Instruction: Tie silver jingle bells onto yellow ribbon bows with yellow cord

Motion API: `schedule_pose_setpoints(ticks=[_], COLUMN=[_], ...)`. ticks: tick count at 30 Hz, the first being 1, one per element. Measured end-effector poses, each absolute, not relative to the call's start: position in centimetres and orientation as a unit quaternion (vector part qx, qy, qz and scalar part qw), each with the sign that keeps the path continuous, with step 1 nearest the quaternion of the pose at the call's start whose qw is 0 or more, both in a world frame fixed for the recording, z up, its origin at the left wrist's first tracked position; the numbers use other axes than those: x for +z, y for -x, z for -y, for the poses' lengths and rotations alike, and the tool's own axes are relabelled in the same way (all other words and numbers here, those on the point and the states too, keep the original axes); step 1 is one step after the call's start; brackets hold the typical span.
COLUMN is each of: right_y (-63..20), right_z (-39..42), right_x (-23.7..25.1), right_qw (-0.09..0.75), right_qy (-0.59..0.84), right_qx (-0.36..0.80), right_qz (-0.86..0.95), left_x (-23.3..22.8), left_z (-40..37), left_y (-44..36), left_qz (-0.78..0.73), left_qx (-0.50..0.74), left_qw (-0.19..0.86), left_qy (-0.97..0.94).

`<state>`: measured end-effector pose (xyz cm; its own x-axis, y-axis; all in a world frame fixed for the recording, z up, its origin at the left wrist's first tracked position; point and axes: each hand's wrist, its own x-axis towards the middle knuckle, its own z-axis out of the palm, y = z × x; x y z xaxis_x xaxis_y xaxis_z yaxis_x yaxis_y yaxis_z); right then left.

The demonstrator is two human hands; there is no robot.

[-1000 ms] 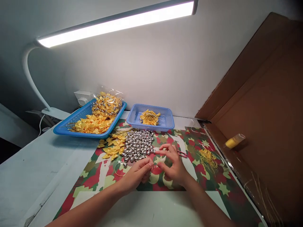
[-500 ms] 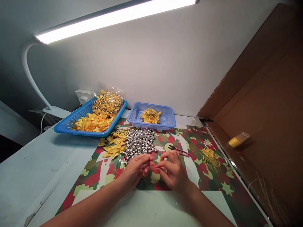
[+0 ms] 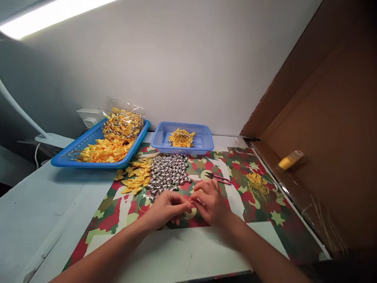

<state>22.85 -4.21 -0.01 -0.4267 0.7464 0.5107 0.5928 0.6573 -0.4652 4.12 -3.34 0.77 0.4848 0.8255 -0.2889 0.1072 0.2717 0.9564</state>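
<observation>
My left hand (image 3: 171, 206) and my right hand (image 3: 208, 202) meet fingertip to fingertip over the patterned sheet, both closed in a pinch. Whatever lies between the fingers is too small or too covered to make out. Just beyond my left hand spreads a pile of shiny silver bells (image 3: 168, 173). Yellow ribbon bows (image 3: 137, 177) with thin gold cords lie along the left side of that pile. A pale cord loop (image 3: 140, 204) shows beside my left wrist. Thread snips (image 3: 218, 178) with a pink handle rest past my right hand.
A blue tray (image 3: 69, 160) at the back left holds yellow bows and a clear bag. The smaller blue basket (image 3: 203, 148) contains finished-looking bow pieces. Right of my hands lie yellow scraps (image 3: 257, 184). A cardboard wall (image 3: 326, 118) bounds the right; a lamp (image 3: 53, 17) hangs upper left.
My view has shifted slightly to the right, so the lamp sits farther left. My fingertips have come together, with the left thumb now stretched against the right fingers.
</observation>
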Motion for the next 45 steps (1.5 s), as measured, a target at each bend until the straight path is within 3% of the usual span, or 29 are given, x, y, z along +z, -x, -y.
schedule_pose_setpoints(ticks=[6,10,16,23,28,32,40,45], right_y=[-22.4,-22.2,-22.3,-22.1,-22.0,-22.1,-21.6,-21.2], right_z=[4.0,4.1,4.1,4.6,4.8,4.4,4.3,4.4], right_x=[0.2,-0.1,0.4,0.4,0.4,0.4,0.3,0.1], right_qw=[0.383,0.376,0.385,0.425,0.429,0.419,0.375,0.381], right_qy=[0.405,0.381,0.388,0.444,0.437,0.419,0.393,0.4], right_qx=[0.401,0.503,0.432,0.262,0.286,0.365,0.586,0.6], right_qz=[0.727,0.678,0.717,0.744,0.737,0.718,0.602,0.578], left_x=[-0.3,-0.6,-0.1,-0.1,0.4,0.3,-0.4,0.0], left_z=[3.3,3.6,3.6,3.6,4.0,3.9,3.7,4.0], left_y=[-4.3,-4.5,-4.6,-4.3,-4.4,-4.4,-4.7,-5.3], left_qz=[-0.392,-0.383,-0.385,-0.424,-0.401,-0.377,-0.345,-0.32], left_qx=[0.366,0.396,0.411,0.406,0.377,0.369,0.39,0.39], left_qw=[0.711,0.701,0.659,0.491,0.425,0.47,0.669,0.748], left_qy=[-0.455,-0.453,-0.499,-0.644,-0.719,-0.708,-0.531,-0.431])
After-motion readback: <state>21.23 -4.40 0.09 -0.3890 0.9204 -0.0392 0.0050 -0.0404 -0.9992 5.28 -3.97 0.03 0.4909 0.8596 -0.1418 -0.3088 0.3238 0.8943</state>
